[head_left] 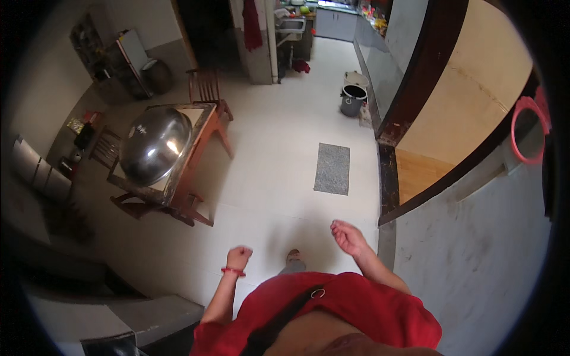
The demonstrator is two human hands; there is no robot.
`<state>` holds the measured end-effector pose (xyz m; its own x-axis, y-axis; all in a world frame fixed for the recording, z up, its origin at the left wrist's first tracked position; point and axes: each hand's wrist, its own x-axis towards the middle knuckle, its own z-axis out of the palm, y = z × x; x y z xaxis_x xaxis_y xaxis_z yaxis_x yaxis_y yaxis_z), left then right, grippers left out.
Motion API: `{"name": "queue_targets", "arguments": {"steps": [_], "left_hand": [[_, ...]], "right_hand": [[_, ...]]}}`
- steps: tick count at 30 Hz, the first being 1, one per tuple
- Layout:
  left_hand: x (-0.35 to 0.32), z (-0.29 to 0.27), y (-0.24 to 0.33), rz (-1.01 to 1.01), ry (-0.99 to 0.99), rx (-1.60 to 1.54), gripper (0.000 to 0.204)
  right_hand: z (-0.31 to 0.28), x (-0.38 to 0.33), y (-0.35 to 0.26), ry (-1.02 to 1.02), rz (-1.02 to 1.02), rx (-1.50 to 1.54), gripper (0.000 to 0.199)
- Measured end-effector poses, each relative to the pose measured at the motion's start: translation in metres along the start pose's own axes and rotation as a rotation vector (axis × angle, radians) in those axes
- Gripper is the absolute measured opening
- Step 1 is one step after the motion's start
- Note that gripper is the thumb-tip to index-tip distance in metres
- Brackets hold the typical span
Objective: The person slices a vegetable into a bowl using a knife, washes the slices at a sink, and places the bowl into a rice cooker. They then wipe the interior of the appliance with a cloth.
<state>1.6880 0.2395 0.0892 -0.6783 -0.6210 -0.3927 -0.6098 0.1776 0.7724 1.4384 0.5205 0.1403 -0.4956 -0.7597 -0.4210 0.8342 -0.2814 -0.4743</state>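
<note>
My left hand (239, 258), with a red band on its wrist, is curled into a fist above the pale floor, and nothing shows in it. To the right, my right hand (348, 238) is held up a little farther forward, its fingers loosely curled in with nothing visible between them. Neither hand touches anything. Below and between them a foot in a sandal (294, 256) shows on the floor. Ahead of my right hand lies a grey rectangular mat (332, 169). Ahead and left, a large shiny metal dome (155, 147) covers most of a wooden table (193, 163).
Wooden chairs (208, 89) stand around the table. A grey bin (353, 104) stands by the right wall, near a doorway (469, 83) with a dark frame. A pink-rimmed round mirror (516, 133) hangs at right. Far ahead are a sink (292, 25) and kitchen cabinets (335, 25).
</note>
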Motion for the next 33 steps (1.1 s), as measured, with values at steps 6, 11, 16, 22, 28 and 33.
{"name": "queue_targets", "arguments": {"steps": [6,11,16,22,28,33], "left_hand": [[0.163,0.031,0.172,0.377,-0.107,-0.082,0.016],[0.291,0.063,0.238,0.518,-0.184,-0.025,0.017],[0.434,0.063,0.225,0.344,-0.059,0.542,0.022],[0.553,0.042,0.110,-0.049,-0.213,0.709,0.023],[0.552,0.064,-0.101,0.164,-0.033,-0.557,0.017],[0.685,0.036,0.074,-0.589,-0.410,0.497,0.015]], "right_hand": [[0.011,0.091,-0.103,0.142,-0.122,0.089,0.010],[-0.010,0.198,-0.179,0.149,-0.139,0.148,0.007],[-0.018,0.330,-0.289,0.106,-0.126,0.162,0.007],[0.042,0.492,-0.421,0.104,-0.123,-0.029,0.007],[0.102,0.669,-0.511,-0.101,-0.031,-0.009,0.008],[0.128,0.816,-0.578,-0.102,-0.023,-0.070,0.010]]}}
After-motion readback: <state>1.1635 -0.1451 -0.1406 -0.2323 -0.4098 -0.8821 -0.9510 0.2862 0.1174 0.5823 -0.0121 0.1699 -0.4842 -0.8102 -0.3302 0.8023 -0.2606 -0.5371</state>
